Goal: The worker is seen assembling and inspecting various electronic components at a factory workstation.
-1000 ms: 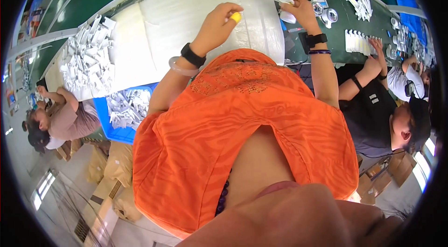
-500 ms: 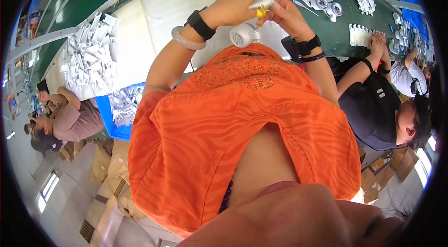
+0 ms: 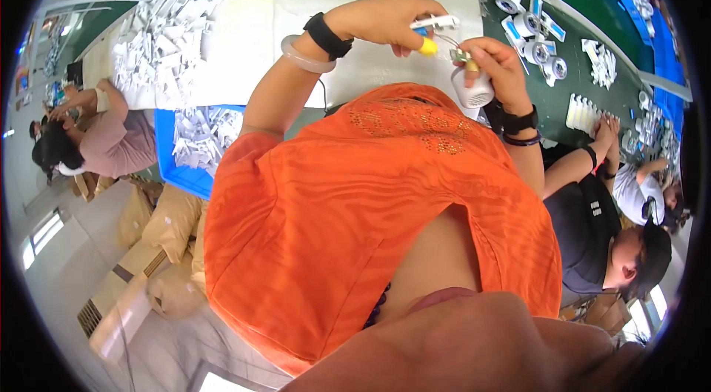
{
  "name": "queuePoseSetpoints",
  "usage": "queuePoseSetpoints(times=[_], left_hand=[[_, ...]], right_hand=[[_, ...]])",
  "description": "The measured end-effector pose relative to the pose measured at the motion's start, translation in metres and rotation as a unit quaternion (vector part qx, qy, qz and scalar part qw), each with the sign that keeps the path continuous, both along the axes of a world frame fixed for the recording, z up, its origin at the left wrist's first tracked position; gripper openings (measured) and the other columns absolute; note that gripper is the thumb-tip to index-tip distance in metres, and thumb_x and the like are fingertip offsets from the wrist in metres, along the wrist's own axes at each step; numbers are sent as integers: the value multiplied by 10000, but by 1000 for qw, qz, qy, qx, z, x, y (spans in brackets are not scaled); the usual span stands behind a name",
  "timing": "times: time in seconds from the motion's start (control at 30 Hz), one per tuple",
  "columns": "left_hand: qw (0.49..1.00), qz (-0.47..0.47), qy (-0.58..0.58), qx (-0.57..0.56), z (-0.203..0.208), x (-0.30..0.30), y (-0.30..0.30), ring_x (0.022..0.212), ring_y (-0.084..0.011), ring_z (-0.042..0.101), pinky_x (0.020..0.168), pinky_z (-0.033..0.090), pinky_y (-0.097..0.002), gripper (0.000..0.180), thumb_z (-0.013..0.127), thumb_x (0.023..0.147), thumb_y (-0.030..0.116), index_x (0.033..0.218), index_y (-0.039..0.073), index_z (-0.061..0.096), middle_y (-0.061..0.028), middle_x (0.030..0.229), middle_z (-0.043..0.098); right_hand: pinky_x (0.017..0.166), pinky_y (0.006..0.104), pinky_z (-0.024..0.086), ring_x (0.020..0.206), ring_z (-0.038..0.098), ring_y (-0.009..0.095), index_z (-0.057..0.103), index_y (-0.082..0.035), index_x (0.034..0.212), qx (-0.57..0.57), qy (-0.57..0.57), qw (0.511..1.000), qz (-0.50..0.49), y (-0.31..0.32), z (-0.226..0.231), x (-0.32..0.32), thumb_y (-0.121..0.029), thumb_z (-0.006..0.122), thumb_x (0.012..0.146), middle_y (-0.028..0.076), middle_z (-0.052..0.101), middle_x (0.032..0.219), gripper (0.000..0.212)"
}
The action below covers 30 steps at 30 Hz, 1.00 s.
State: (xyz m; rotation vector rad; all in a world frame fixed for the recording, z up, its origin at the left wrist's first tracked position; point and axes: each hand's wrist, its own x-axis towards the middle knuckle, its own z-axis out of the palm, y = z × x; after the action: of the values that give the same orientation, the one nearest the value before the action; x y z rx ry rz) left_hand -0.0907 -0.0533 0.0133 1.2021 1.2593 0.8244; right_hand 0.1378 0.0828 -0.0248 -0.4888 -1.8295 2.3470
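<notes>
Downward fisheye view from head, seemingly close

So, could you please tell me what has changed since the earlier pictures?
The left hand, empty a second ago, now holds a slim white piece. It met the right hand half a second ago and has since parted leftward; the right now grips the round white housing that hung below. The heap of white pieces and blue bin are unchanged.

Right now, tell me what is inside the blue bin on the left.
The blue bin holds a jumble of white pieces; the top ones hide whatever lies beneath.
</notes>
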Motion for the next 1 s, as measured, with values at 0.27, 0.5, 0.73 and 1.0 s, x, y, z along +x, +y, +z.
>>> queuePoseSetpoints(times=[0.27,0.5,0.73,1.0], left_hand=[[986,93,-139,6,-22,21,-11,667,-98,619,596,499,-229,249,498,984,222,1141,34,545,-47,897,631],[949,240,-205,8,-29,46,-8,608,-121,589,564,506,-265,297,474,990,243,1207,42,508,-60,878,617],[937,219,-262,72,-20,55,-10,604,-154,585,545,496,-274,349,461,919,91,1258,7,457,-97,877,613],[953,208,-197,97,-11,63,-17,628,-123,558,594,479,-258,400,425,881,30,1280,17,440,-74,853,593]], right_hand=[[553,248,468,587,585,125,650,-10,1029,326,-91,940,49,-17,39,-7,-75,654,872,55,637,780,170],[584,324,488,666,616,251,612,-37,902,575,83,781,-229,-28,15,-20,-2,718,777,98,646,784,167],[636,298,508,744,649,227,630,-28,944,517,164,809,-227,-33,20,-22,52,691,788,99,666,848,186],[656,294,509,800,627,217,686,-66,956,548,181,784,-227,-38,26,-22,44,727,743,87,629,928,243]])
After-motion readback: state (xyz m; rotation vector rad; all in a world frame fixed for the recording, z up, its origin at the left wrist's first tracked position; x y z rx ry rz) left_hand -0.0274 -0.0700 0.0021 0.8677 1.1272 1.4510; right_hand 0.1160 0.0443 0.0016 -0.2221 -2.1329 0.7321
